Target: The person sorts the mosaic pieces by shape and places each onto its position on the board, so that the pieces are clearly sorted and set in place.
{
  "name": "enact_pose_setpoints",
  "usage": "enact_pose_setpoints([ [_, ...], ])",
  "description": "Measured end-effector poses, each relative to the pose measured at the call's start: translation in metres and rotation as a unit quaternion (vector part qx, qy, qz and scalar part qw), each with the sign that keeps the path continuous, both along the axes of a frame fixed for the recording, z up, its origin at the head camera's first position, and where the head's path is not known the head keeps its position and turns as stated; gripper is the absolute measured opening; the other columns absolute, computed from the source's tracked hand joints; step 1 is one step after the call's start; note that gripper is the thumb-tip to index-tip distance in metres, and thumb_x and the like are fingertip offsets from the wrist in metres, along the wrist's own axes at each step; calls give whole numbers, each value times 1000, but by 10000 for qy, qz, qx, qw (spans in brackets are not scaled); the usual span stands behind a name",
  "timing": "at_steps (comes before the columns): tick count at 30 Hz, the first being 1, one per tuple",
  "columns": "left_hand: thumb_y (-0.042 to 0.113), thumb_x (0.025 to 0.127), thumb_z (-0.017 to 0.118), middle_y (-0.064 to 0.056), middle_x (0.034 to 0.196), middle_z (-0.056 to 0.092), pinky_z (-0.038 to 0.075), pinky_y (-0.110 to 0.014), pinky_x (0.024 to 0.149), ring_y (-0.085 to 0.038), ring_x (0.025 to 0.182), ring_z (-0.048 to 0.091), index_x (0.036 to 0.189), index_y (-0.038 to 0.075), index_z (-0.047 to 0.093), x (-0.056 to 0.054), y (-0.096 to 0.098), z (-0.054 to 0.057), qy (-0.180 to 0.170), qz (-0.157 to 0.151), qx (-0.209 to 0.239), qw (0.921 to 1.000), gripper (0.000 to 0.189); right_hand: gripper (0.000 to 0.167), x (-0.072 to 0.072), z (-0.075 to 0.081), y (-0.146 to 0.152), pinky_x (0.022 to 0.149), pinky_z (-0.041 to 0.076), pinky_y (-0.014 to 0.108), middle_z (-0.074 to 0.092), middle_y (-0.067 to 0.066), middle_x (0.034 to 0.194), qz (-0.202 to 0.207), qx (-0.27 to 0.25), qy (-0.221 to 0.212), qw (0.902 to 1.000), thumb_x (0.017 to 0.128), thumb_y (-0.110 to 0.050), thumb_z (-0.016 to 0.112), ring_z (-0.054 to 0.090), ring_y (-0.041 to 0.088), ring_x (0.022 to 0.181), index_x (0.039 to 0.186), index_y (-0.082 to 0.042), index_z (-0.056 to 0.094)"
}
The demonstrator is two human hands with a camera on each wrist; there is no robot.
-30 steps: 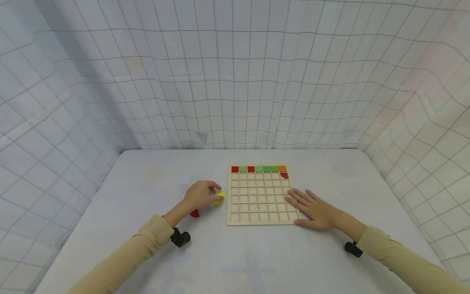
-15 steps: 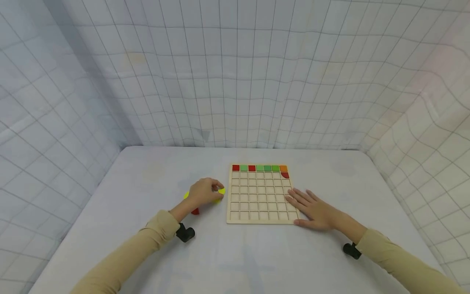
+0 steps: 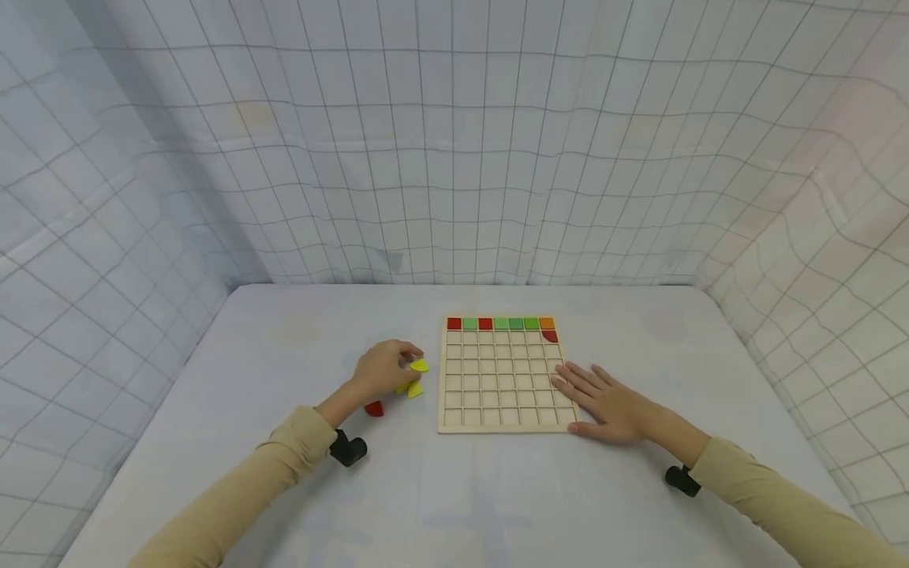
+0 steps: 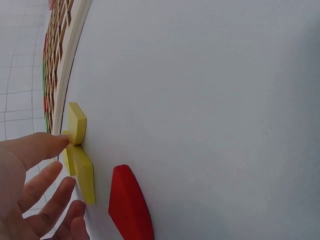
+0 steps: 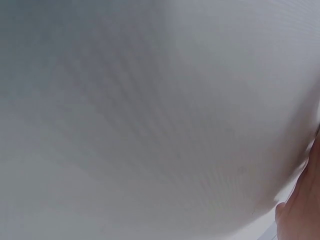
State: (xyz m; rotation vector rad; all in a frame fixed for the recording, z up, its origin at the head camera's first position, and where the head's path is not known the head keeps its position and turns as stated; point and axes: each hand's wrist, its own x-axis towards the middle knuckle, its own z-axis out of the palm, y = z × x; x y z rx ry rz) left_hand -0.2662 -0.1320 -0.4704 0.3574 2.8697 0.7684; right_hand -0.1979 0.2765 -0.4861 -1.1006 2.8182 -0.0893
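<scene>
A yellow piece sits left of the board, between the thumb and forefinger of the left hand; its grip is narrow, though whether it pinches the piece I cannot tell. Two more yellow pieces lie just beside on the desk, a red piece near them. The right hand rests flat, fingers spread wide over the board's right edge. Coloured squares fill its far row.
</scene>
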Motion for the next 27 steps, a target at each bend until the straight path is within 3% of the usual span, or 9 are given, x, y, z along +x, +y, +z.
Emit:
enact_pose_setpoints([
  [4, 33, 78, 78, -2, 101, 68, 47, -29, 72, -16, 87, 58, 108, 14, 72, 1, -1, 0, 62, 221, 31, 9997, 35, 78, -1, 1, -1, 116, 14, 59, 13, 8, 162, -8, 33, 7, 10000, 96, -55, 45, 13, 31, 149, 155, -15, 16],
  [8, 37, 77, 79, -1, 99, 69, 46, -28, 72, -16, 85, 57, 104, 15, 74, -2, -1, -1, 25, 364, 43, 9993, 35, 78, -2, 0, -2, 116, 13, 58, 12, 6, 163, -35, 57, -29, 10000, 96, -56, 44, 12, 29, 150, 156, -16, 14],
  [15, 35, 77, 79, -1, 99, 71, 45, -26, 67, -15, 82, 59, 100, 15, 76, -3, -5, -5, 162, 251, 79, 9995, 31, 76, 1, 2, -3, 113, 18, 62, 20, 12, 160, 49, -90, 120, 9999, 95, -52, 48, 19, 35, 147, 154, -11, 21],
  [23, 37, 77, 78, 0, 98, 71, 42, -24, 64, -14, 78, 57, 102, 15, 75, -4, -5, -7, 131, 158, 185, 9996, 33, 78, 1, -1, 0, 115, 14, 60, 12, 8, 162, -12, 67, -70, 10000, 96, -55, 44, 12, 31, 149, 155, -15, 14],
  [27, 37, 77, 78, 1, 93, 71, 42, -23, 59, -12, 73, 57, 102, 15, 75, -7, -2, -5, 340, 92, 283, 9990, 34, 77, 0, -1, 1, 115, 14, 60, 13, 8, 162, 21, -38, 11, 10000, 96, -53, 46, 13, 31, 149, 155, -14, 16],
])
